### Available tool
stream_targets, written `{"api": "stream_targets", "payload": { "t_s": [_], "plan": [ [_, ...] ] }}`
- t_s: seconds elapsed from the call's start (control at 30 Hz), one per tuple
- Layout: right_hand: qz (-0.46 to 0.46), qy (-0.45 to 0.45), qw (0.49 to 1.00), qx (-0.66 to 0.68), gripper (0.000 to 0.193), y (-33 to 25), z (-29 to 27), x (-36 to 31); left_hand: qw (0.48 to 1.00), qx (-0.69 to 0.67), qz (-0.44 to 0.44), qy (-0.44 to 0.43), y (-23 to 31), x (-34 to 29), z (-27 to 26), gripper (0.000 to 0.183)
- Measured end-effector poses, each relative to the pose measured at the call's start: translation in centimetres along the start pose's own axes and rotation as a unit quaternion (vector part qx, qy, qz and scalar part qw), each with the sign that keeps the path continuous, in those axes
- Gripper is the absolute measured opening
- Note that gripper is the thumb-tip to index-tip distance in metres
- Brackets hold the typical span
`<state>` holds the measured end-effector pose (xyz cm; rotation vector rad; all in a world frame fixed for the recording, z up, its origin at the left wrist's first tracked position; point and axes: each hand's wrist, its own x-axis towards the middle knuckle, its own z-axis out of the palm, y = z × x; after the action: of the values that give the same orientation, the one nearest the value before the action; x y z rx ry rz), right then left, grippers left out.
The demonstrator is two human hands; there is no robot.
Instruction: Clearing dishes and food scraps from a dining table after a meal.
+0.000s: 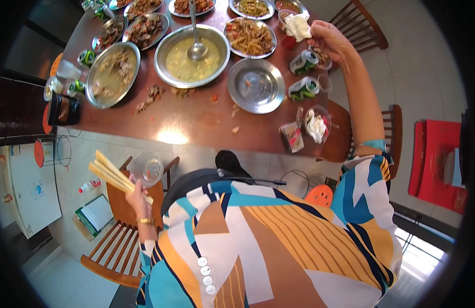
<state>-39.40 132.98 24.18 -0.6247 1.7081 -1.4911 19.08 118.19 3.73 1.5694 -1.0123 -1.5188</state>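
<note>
My left hand (140, 201), with a gold bracelet at the wrist, is closed round a bundle of wooden chopsticks (110, 173) and a clear plastic cup (147, 169), below the table's left front edge. At the table's far right, my right hand (332, 41) pinches a crumpled white tissue (298, 26). The tissue is held over a small plastic bowl of reddish sauce (284, 16). Just beneath that hand are a small bowl of scraps (321, 57) and a green and silver can (303, 62). A second can (304, 88) stands nearer to me.
On the wooden table (196, 115) lie food scraps, a soup basin (163, 61) with a ladle (197, 50), an oval dish (91, 84), a nearly bare metal plate (271, 100) and several food plates. A bowl of used tissues (316, 126) sits beside a small packet (291, 137). Wooden chairs (111, 256) stand around.
</note>
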Motion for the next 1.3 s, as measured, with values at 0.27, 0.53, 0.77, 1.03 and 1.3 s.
{"api": "stream_targets", "payload": {
  "t_s": [0.27,0.53,0.77,1.03,1.3],
  "plan": [
    [0.135,0.102,0.982,-0.084,0.007,13.2,12.8,-12.2,0.998,0.007,0.007,-0.061,-3.5,4.0,-1.3,0.037],
    [-0.108,0.276,0.796,-0.528,0.019,27.3,13.9,-13.8,0.981,0.093,0.034,-0.166,-5.2,3.9,0.1,0.04],
    [-0.192,0.329,0.651,-0.657,0.023,27.8,15.3,-14.5,0.978,0.099,0.088,-0.16,-8.3,3.7,1.4,0.037],
    [-0.229,0.354,0.766,-0.486,0.021,31.0,19.9,-12.5,0.972,0.173,0.124,-0.099,-11.5,3.1,5.0,0.015],
    [-0.255,0.293,0.815,-0.43,0.021,29.6,29.4,-11.7,0.974,0.184,0.102,-0.088,-10.3,0.8,8.9,0.019]
  ]
}}
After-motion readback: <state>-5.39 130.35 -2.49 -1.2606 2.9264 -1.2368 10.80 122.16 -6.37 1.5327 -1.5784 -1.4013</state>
